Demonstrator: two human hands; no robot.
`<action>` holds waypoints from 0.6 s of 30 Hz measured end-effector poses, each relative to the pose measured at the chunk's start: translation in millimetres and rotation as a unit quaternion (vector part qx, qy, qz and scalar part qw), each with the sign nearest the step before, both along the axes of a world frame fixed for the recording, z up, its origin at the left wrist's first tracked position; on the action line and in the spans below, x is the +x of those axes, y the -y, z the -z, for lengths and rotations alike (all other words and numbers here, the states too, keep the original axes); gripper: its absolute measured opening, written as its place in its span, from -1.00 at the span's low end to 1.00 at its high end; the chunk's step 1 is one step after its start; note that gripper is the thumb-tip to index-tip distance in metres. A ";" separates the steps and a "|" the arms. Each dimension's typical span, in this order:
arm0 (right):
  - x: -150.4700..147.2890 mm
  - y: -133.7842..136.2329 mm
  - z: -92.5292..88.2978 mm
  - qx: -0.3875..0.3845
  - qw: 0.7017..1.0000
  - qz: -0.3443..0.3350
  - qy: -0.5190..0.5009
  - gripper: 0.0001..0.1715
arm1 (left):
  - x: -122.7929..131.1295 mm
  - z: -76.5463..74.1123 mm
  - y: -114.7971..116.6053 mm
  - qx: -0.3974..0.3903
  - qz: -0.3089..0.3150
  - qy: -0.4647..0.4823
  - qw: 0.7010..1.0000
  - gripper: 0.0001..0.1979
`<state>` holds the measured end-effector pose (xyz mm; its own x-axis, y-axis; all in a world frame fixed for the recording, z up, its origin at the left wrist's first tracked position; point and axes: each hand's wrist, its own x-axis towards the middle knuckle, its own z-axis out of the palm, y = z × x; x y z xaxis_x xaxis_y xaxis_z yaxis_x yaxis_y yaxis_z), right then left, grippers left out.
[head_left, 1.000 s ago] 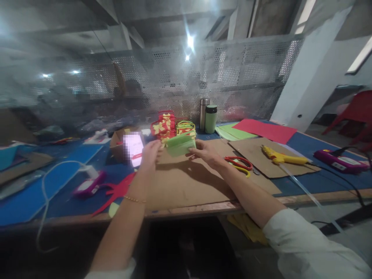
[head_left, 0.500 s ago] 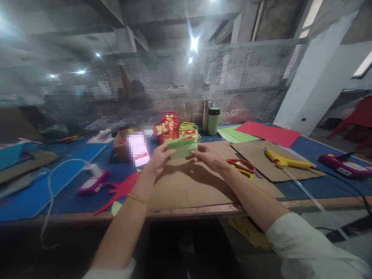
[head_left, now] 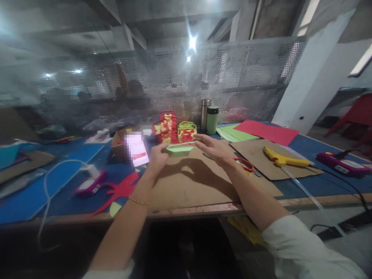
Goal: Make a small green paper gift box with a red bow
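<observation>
A folded piece of light green paper (head_left: 180, 150) is held above the brown cardboard sheet (head_left: 186, 190), its face now tilted nearly flat. My left hand (head_left: 158, 157) pinches its left end between thumb and fingers. At the right end is my right hand (head_left: 211, 149), fingers stretched out toward the paper's top side; whether they touch it I cannot tell. Just behind the paper sit red paper pieces with yellow bows (head_left: 167, 128) and a green-edged stack with red bows (head_left: 186, 131). Red-handled scissors (head_left: 247, 164) lie partly hidden by my right wrist.
A yellow glue gun (head_left: 286, 158) rests on cardboard at the right. Behind lie red paper (head_left: 266, 131) and a green bottle (head_left: 212, 121) beside a steel flask (head_left: 204, 112). At left are a lit phone (head_left: 138, 149), a purple power strip (head_left: 91, 184) and red paper scraps (head_left: 123, 188).
The green paper has tipped from facing me to nearly flat. My right hand has let go of its end, and its fingers have straightened and risen slightly. The left hand keeps its pinch.
</observation>
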<state>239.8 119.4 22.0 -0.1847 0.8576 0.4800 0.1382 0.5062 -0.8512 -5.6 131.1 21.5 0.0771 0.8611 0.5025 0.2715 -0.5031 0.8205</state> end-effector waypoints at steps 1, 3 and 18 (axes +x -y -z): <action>-1.2 -1.3 1.4 0.024 1.000 0.002 0.014 -0.55 | 1.1 0.3 1.0 -0.002 0.010 -0.006 1.000 -0.74; -4.2 -4.3 5.5 0.065 0.997 -0.004 0.036 -0.64 | 3.1 0.8 2.2 -0.005 0.024 -0.017 1.000 -0.75; -4.3 -9.9 11.7 0.088 0.994 0.027 0.055 -0.72 | 6.4 -6.3 6.3 -0.050 0.032 0.063 0.996 -0.80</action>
<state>235.5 129.3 10.3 -0.2012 0.7716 0.6034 0.2570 0.6360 -0.7276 0.8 124.8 27.7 0.0755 0.9029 0.4232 0.1321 -0.4297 0.8932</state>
